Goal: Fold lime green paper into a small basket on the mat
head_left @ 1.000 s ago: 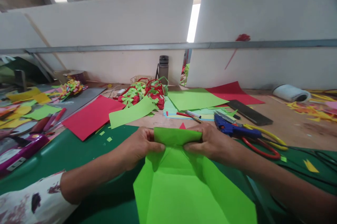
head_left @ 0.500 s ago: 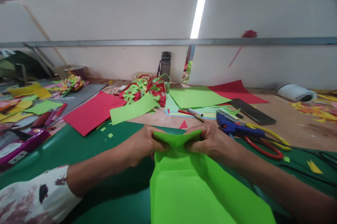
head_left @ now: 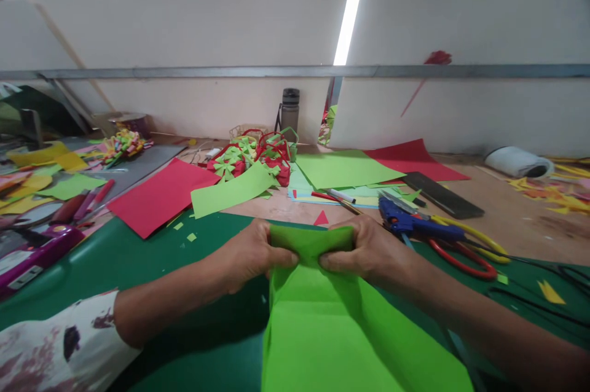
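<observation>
Closest to the camera, the green sheet (head_left: 345, 343) lies on the dark green mat (head_left: 138, 263) and runs off the bottom of the view; its left edge now sits further right than a second ago, so the paper has been drawn in and narrowed; at its far end the folded flap (head_left: 311, 237), which bowed up in the middle half a second ago, lies flatter again; the left hand (head_left: 251, 254) and the right hand (head_left: 369, 250) both clamp that flap, fingers curled shut on it and thumbs pressed on top, the thumb tips nearer each other than before; judging by that, the crease is being pressed down rather than begun, and the sheet is held firmly from both sides; just beyond the hands a small red triangle (head_left: 321, 219) lies on the table; to the right sit a blue glue gun (head_left: 405, 223) and scissors (head_left: 461, 257) with red and yellow handles, touching or overlapping; to the left a red sheet (head_left: 159, 195) and a green strip (head_left: 230, 189); further back a heap of red and green paper bows (head_left: 251, 161); behind it a grey bottle (head_left: 289, 110) stands upright against the white boards (head_left: 184, 29).
</observation>
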Demonstrator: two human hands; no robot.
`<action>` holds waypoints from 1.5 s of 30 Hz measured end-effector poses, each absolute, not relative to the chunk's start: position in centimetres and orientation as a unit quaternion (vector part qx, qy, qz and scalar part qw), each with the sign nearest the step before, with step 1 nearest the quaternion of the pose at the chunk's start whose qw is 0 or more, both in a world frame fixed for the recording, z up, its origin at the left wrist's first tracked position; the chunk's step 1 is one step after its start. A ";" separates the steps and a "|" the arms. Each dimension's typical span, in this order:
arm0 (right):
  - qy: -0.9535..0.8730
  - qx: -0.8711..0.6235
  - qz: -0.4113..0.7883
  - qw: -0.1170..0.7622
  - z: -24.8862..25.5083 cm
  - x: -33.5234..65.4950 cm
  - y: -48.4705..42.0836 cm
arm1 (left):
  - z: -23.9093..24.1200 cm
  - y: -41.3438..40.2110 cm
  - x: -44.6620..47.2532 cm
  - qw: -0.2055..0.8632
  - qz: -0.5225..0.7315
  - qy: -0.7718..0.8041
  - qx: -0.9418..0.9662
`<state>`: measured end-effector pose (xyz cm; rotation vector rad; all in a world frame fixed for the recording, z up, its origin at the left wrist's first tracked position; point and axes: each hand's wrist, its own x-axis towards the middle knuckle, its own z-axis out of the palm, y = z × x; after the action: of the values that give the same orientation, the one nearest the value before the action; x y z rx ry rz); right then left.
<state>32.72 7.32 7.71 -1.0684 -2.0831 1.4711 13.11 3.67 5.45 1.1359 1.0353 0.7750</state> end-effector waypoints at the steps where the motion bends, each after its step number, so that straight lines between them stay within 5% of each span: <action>1: -0.740 -0.384 0.517 0.193 7.6 32.7 7.4 | 5.4 3.7 13.2 0.658 0.344 0.451 0.496; 26: -0.674 -0.433 0.531 0.279 6.3 32.1 6.8 | 4.8 3.5 14.6 0.657 0.384 0.464 0.453; 37: -0.702 -0.338 0.607 0.156 8.1 33.2 7.1 | 5.8 3.3 13.4 0.578 0.357 0.445 0.584; 45: -0.849 -0.280 0.449 0.000 9.7 35.0 8.3 | 5.8 3.5 13.1 0.522 0.338 0.462 0.633</action>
<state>34.98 8.25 9.71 -0.8786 -2.6671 1.4096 13.14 3.52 5.76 1.5154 1.1056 0.8090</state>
